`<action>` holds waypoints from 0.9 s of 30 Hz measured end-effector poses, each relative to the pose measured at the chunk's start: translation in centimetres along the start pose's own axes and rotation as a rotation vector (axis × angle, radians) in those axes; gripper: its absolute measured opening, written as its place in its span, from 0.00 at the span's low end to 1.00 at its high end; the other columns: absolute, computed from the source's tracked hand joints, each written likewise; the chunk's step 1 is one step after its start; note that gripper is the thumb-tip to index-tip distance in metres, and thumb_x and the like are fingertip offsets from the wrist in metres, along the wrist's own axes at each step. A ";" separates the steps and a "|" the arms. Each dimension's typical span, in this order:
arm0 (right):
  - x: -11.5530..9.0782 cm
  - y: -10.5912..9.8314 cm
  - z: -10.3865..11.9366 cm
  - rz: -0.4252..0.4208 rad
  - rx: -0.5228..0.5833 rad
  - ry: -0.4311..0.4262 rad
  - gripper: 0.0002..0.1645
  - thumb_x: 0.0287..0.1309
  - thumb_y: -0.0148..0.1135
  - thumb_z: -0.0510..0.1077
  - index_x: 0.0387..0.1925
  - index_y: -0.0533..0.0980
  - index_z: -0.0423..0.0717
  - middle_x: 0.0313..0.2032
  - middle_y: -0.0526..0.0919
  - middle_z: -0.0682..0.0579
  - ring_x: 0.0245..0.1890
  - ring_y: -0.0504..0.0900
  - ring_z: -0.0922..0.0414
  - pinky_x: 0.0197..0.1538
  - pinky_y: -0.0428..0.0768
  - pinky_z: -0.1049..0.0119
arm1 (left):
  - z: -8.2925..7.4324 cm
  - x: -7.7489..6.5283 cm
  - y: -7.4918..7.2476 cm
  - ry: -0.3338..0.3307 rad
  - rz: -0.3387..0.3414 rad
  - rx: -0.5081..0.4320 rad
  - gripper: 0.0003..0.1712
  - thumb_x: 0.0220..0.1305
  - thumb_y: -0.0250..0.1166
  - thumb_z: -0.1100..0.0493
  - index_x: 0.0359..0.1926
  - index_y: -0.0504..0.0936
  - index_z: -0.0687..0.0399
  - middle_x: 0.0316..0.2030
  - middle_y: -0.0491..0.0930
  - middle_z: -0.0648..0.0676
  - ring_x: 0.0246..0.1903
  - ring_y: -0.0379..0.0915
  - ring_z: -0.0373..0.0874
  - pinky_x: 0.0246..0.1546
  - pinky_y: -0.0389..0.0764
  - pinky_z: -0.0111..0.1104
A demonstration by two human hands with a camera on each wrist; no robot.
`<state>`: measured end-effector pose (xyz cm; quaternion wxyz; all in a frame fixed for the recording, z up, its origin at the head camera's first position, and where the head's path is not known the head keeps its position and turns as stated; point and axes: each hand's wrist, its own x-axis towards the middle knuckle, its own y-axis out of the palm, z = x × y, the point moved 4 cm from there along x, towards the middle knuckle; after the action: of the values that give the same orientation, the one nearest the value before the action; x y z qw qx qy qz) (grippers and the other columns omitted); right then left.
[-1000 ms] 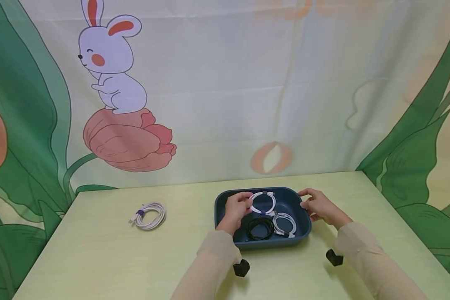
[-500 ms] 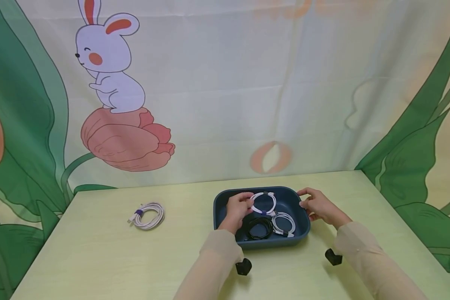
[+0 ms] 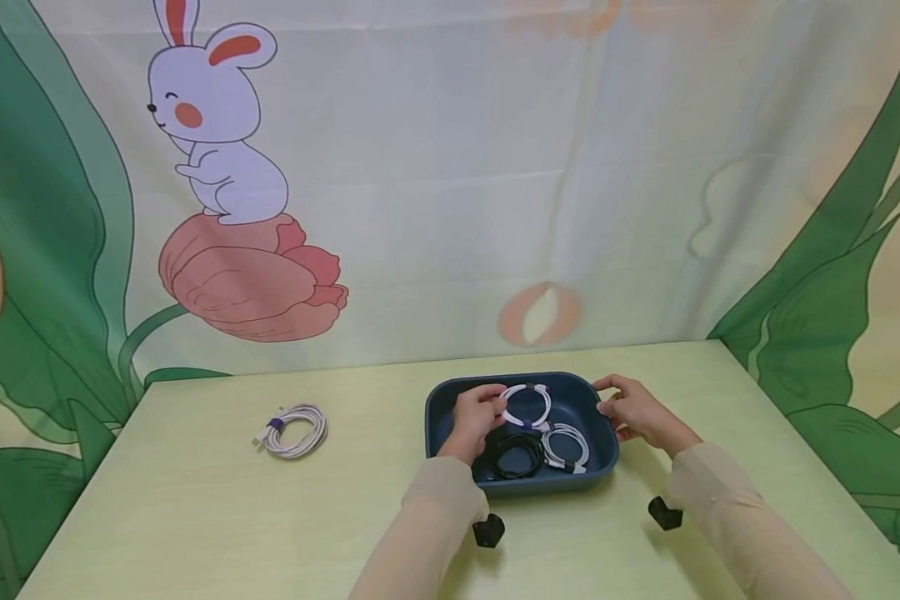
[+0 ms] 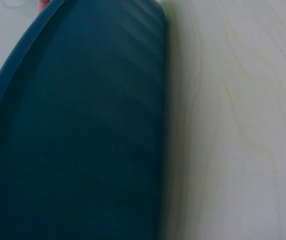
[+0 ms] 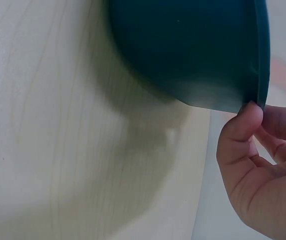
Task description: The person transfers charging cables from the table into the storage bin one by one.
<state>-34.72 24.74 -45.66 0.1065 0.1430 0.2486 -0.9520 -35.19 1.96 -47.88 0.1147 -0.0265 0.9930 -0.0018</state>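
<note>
In the head view a dark blue rectangular tray (image 3: 558,484) stands on the table. My left hand (image 3: 472,419) reaches in over its left side, thumb and fingers pinching the left edge of a coiled white cable (image 3: 547,408). Below that coil lie a black coiled cable (image 3: 538,458) and a second, greyish-white coiled cable (image 3: 587,450). My right hand (image 3: 640,414) grips the tray's right rim; the right wrist view shows its thumb (image 5: 251,117) and fingers pinching the rim's corner. Only the tray's outer wall (image 4: 92,120) fills the left wrist view, so the left fingers are hidden there.
Farther left on the pale wooden table (image 3: 195,517) lies another white coiled cable (image 3: 320,431) with a purple tie. Black wrist pieces hang under both sleeves. Behind the table's back edge hangs a cloth printed with a rabbit (image 3: 243,183) and plants.
The head view shifts slightly, moving everything a little to the left. Both hands keep their grip, and the cables and tray stay as they were.
</note>
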 end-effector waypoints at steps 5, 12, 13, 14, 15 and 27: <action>0.1 0.0 0.0 0.000 0.004 0.006 0.24 0.59 0.46 0.36 0.57 0.58 0.41 0.32 0.71 0.46 0.20 0.70 0.56 0.21 0.72 0.70 | 0.2 0.2 0.0 -0.007 -0.010 0.005 0.14 0.57 0.58 0.67 0.45 0.79 0.60 0.36 0.77 0.56 0.29 0.70 0.40 0.31 0.79 0.26; 0.2 -0.1 0.0 0.002 0.004 -0.002 0.24 0.58 0.46 0.36 0.57 0.58 0.41 0.32 0.73 0.45 0.20 0.70 0.56 0.21 0.72 0.70 | 0.4 0.4 0.0 -0.008 -0.031 0.032 0.13 0.57 0.58 0.67 0.44 0.79 0.60 0.36 0.77 0.57 0.29 0.70 0.41 0.29 0.78 0.25; 0.2 -0.1 0.0 0.002 0.004 -0.003 0.24 0.58 0.46 0.36 0.58 0.58 0.41 0.32 0.73 0.45 0.20 0.70 0.56 0.21 0.72 0.69 | 0.4 0.4 0.0 -0.007 -0.035 0.034 0.13 0.56 0.58 0.68 0.44 0.79 0.60 0.36 0.77 0.57 0.29 0.70 0.41 0.28 0.78 0.25; 0.2 -0.1 0.0 0.002 0.006 -0.001 0.24 0.58 0.46 0.36 0.57 0.58 0.41 0.31 0.72 0.45 0.20 0.70 0.56 0.21 0.72 0.69 | 0.4 0.4 0.0 -0.007 -0.039 0.034 0.13 0.56 0.58 0.68 0.44 0.79 0.61 0.35 0.77 0.57 0.28 0.70 0.41 0.27 0.77 0.25; 0.2 -0.1 0.0 0.002 0.005 -0.001 0.24 0.58 0.46 0.36 0.58 0.58 0.41 0.31 0.72 0.45 0.20 0.71 0.56 0.21 0.72 0.69 | 0.5 0.4 0.0 -0.006 -0.044 0.035 0.13 0.56 0.58 0.68 0.43 0.79 0.61 0.35 0.77 0.57 0.28 0.70 0.40 0.27 0.77 0.24; 0.1 -0.1 -0.1 0.003 0.000 0.003 0.25 0.58 0.46 0.35 0.58 0.57 0.40 0.31 0.74 0.45 0.21 0.71 0.56 0.22 0.73 0.68 | 0.8 0.5 0.0 -0.007 -0.065 0.065 0.13 0.55 0.57 0.71 0.42 0.79 0.64 0.35 0.78 0.60 0.25 0.70 0.40 0.26 0.76 0.24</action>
<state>-34.78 24.86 -45.71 0.1073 0.1448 0.2486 -0.9517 -35.49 1.98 -48.78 0.1191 -0.0550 0.9906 -0.0378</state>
